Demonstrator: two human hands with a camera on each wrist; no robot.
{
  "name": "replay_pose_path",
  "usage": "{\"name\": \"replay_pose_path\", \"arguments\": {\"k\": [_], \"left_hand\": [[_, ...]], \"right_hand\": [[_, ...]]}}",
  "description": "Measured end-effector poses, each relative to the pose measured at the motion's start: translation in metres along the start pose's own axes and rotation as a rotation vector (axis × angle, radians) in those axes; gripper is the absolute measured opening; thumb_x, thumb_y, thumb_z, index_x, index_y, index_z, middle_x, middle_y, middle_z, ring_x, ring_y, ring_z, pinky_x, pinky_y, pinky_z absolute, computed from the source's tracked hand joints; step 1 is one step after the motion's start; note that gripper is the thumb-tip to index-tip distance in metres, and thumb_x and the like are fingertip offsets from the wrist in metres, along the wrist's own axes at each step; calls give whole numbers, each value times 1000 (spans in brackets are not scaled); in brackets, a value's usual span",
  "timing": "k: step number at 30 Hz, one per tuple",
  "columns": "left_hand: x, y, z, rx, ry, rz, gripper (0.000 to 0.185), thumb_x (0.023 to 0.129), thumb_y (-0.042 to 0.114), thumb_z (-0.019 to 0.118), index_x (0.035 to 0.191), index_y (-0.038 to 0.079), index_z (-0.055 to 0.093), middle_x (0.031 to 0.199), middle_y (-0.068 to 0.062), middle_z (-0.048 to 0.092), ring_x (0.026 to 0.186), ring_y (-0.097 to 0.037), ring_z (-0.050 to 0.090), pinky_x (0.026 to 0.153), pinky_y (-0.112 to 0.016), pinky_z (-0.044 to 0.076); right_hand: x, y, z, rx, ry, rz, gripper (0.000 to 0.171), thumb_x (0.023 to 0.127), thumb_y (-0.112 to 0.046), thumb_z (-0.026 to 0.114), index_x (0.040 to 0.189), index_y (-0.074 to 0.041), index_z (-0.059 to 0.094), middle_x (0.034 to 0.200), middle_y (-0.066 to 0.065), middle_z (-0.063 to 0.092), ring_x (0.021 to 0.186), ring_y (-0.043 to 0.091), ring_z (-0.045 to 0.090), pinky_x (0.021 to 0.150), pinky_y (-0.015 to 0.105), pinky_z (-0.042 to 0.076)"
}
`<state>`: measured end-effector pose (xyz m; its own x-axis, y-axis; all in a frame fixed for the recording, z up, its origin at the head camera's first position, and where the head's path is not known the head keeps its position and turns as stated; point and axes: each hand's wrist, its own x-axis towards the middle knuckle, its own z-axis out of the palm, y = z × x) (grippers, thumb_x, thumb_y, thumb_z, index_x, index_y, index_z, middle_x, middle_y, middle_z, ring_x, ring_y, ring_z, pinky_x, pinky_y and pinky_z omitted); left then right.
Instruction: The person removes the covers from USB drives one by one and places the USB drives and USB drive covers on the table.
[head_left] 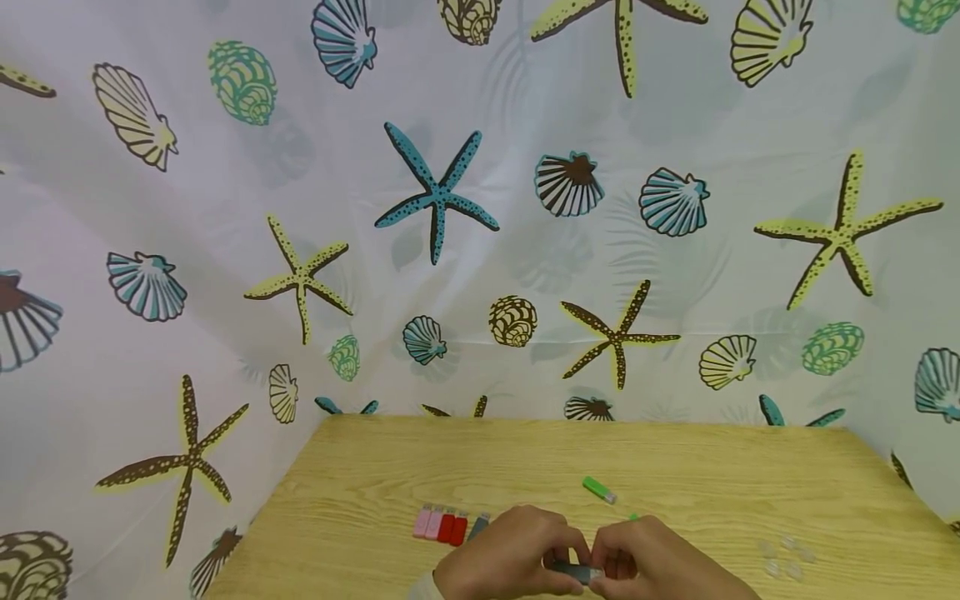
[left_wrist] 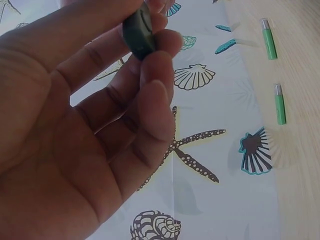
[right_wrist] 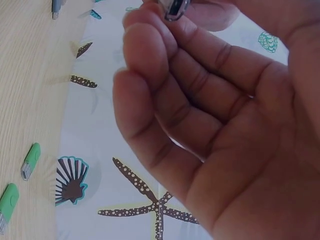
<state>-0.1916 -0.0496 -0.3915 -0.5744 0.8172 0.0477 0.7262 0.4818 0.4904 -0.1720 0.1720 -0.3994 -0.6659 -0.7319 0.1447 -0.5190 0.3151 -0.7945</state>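
- Both hands are tucked together at the near edge of the light wooden table (head_left: pixel 675 467), left hand (head_left: pixel 502 554) and right hand (head_left: pixel 656 562) knuckles-up with fingertips meeting in the middle.
- Between them sits a small dark grey USB stick (head_left: pixel 576 572), lying roughly level, each hand pinching one end.
- Left wrist view: the left hand's fingers (left_wrist: pixel 150 100) are curled, and the thumb and fingertips clamp the stick's dark rounded plastic body (left_wrist: pixel 139 32).
- Right wrist view: the right hand's fingers (right_wrist: pixel 150 100) are bent too, and the shiny metal plug end (right_wrist: pixel 172 7) pokes out at the fingertips.
- Table is pale wood grain, matte.
- Just left of the hands on the table is a tight row of little sticks, pink, red and a grey one (head_left: pixel 450 525).
- A bright green stick with a silver tip (head_left: pixel 599 489) lies just beyond the hands, further in on the table.
- A cluster of tiny clear plastic caps (head_left: pixel 786 557) sits to the right of the hands, well apart from them.
- Behind the table hangs a white sheet printed with starfish and shells (head_left: pixel 450 208).
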Motion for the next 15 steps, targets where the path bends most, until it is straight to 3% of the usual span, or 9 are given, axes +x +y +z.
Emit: {"name": "replay_pose_path", "arguments": {"k": [9, 15], "left_hand": [[-2, 0, -1, 16, 2, 50, 15, 88, 25, 72, 101, 19, 72, 83, 18, 61, 68, 13, 53, 64, -7, 43], [-4, 0, -3, 93, 35, 77, 17, 86, 27, 74, 103, 22, 72, 81, 19, 60, 66, 13, 49, 60, -7, 41]], "right_hand": [[-2, 0, 0, 7, -9, -29, 9, 93, -18, 64, 85, -16, 66, 72, -15, 60, 61, -3, 54, 56, 23, 49], [-2, -1, -2, -33, 8, -43, 10, 93, -17, 65, 84, -18, 66, 73, -17, 59, 62, -4, 53, 56, 22, 49]]}}
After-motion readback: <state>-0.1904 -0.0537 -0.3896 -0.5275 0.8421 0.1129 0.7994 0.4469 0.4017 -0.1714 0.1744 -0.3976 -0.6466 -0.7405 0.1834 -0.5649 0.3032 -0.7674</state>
